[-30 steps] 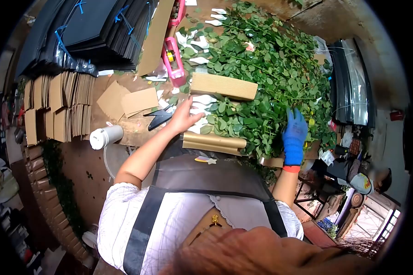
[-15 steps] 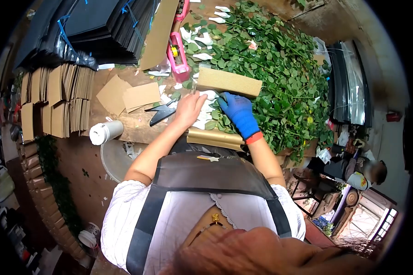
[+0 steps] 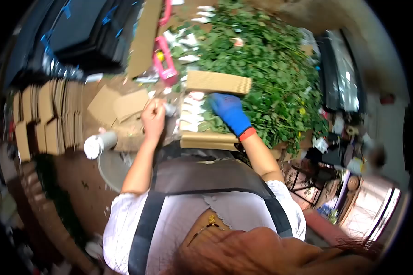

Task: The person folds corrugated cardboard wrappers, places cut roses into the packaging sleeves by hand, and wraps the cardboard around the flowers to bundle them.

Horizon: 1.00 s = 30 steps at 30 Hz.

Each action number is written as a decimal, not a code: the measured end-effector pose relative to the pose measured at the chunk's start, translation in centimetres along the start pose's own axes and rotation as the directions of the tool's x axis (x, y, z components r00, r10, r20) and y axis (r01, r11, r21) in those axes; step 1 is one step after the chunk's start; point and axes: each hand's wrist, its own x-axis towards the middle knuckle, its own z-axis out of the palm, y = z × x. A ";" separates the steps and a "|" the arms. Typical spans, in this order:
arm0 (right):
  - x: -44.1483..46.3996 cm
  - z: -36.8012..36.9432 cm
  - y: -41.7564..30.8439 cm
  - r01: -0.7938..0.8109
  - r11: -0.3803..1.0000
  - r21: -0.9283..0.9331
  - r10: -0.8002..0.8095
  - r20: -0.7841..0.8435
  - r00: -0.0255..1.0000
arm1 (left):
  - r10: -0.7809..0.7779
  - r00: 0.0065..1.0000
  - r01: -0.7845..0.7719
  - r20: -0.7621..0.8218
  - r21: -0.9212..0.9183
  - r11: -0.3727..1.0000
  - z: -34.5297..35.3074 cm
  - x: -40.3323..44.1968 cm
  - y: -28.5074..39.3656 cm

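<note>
My bare left hand (image 3: 153,118) is closed over the table, left of the row of white-wrapped flower heads (image 3: 192,112). A blurred grey shape (image 3: 170,110) shows beside its fingers; I cannot make out what is held. The dark scissors are not visible now. My right hand (image 3: 228,110), in a blue glove with a red cuff, rests against the leafy stems (image 3: 211,124) just right of the wrapped heads. Its fingertips are blurred and partly hidden. The row lies between a corrugated cardboard strip (image 3: 219,82) and a gold-brown strip (image 3: 208,140).
A pink tape dispenser (image 3: 165,64) stands behind the row. A large heap of green stems (image 3: 275,73) covers the right. Cardboard pieces (image 3: 129,106), a white roll (image 3: 100,144) and cardboard stacks (image 3: 50,117) are leftward. Black sheet bundles (image 3: 89,34) stand behind. Another person (image 3: 355,162) is far right.
My left hand has moved left, away from the wrapped heads, and its fingers have closed where the scissors lay. My right hand stays by the stems. The view has shifted slightly.
</note>
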 end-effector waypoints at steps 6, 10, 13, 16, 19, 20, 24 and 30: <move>-0.2 0.4 -0.2 0.042 0.999 -0.014 -0.043 -0.090 0.995 | -0.135 0.918 0.095 0.373 0.124 0.988 4.6 0.6 -2.5; 0.7 1.4 -0.3 0.020 0.988 -0.153 -0.045 -0.160 0.986 | -0.232 0.894 0.207 0.383 0.107 0.972 5.4 0.8 -2.8; 1.2 1.8 -1.0 -0.043 0.989 -0.144 0.029 -0.096 0.995 | -0.177 0.948 0.185 0.263 -0.005 0.983 5.9 0.4 -4.6; 0.5 1.4 -0.7 -0.039 0.997 -0.067 0.031 -0.121 0.992 | -0.019 0.999 0.022 -0.040 0.066 0.998 4.3 0.8 -1.6; -0.2 -0.7 -0.6 -0.036 0.995 0.090 0.034 0.017 0.999 | -0.008 0.999 0.010 -0.038 0.036 0.999 -0.6 3.1 -2.3; -0.7 -1.2 0.1 0.034 0.978 0.207 -0.040 0.023 0.999 | 0.135 0.991 -0.132 -0.018 0.119 0.984 -0.8 3.0 -0.1; -0.8 -2.6 -0.9 0.010 0.998 0.067 -0.025 0.231 0.973 | -0.226 0.900 0.117 0.371 0.294 0.949 -0.5 1.0 -1.3; -0.7 0.0 -1.5 -0.028 0.995 -0.092 0.038 0.116 0.992 | -0.278 0.847 0.002 0.452 0.521 0.853 3.9 0.6 1.4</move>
